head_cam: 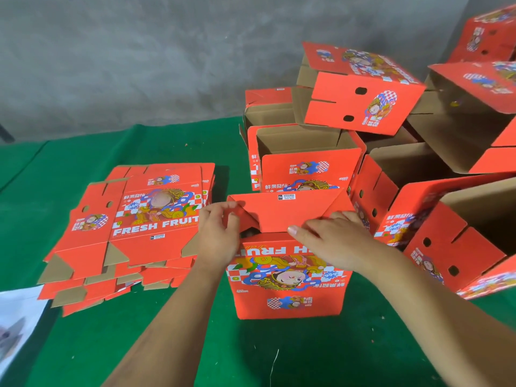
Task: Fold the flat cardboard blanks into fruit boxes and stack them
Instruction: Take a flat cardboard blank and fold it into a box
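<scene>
Between the two hands, a red printed corrugated-cardboard fruit box [289, 275] stands inverted on the green felt-like table covering [139, 344]; its "FRESH FRUIT" lettering reads upside down and its bottom flaps face upward, with the long axis running left to right. The left hand [220, 233] curls its fingers around the folded triangular side flap [237, 216] at the box's left end. The right hand [335, 238] lies nearly flat, fingers extended, pressing the broad trapezoidal bottom flap [290, 212], which bears a small barcode label. Left of the left hand lies a loose stack of flat blanks [131, 233], printed faces up, brown unprinted tabs showing at the edges. Beyond and right of the right hand, assembled boxes [307, 160] are piled irregularly, some upright with open brown interiors, others tipped on their sides, with oval holes in their end panels.
</scene>
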Motion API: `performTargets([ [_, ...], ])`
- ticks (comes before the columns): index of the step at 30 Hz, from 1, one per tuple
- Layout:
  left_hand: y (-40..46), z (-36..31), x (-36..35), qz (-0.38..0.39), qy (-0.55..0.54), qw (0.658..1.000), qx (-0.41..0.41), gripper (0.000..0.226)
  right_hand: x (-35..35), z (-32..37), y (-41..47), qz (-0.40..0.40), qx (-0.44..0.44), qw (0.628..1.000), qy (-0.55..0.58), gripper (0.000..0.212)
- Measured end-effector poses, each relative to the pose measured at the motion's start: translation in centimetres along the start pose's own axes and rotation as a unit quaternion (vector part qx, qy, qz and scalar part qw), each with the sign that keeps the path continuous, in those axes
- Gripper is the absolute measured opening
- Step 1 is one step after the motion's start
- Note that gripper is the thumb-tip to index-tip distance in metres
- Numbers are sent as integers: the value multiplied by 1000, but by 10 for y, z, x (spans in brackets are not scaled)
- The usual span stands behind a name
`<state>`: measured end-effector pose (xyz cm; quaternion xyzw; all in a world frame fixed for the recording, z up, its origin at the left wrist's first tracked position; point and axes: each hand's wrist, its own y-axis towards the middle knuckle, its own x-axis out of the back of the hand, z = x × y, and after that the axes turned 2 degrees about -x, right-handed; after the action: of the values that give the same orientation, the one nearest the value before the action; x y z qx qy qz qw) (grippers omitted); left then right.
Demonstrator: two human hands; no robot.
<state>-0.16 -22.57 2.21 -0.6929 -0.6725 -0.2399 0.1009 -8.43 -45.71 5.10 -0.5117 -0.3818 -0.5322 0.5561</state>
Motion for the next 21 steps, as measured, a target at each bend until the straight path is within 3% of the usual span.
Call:
performTargets([
  [3,4,-4,0,20,-24,998,53,32,3,-9,-4,-30,23,997,74,72],
  [6,0,-5,3,18,-137,983,120,48,2,-10,-21,-159,38,973,162,38],
  [8,-3,-3,7,54,-214,958,183,73,1,-9,-32,-230,24,950,208,38],
  [10,-3,-1,12,101,-263,931,233,77,2,-14,-36,-273,-10,937,218,44],
  [13,-1,-2,17,151,-300,907,255,58,1,-27,-38,-215,-92,932,277,55],
  [15,-3,-5,13,193,-299,910,211,47,-1,-33,-41,-125,-133,917,355,67],
  [17,-9,-11,11,200,-313,911,178,48,-2,-32,-43,-84,-145,896,412,70],
  [21,-23,-20,11,148,-341,922,105,53,6,-31,-48,-164,-173,829,506,59],
])
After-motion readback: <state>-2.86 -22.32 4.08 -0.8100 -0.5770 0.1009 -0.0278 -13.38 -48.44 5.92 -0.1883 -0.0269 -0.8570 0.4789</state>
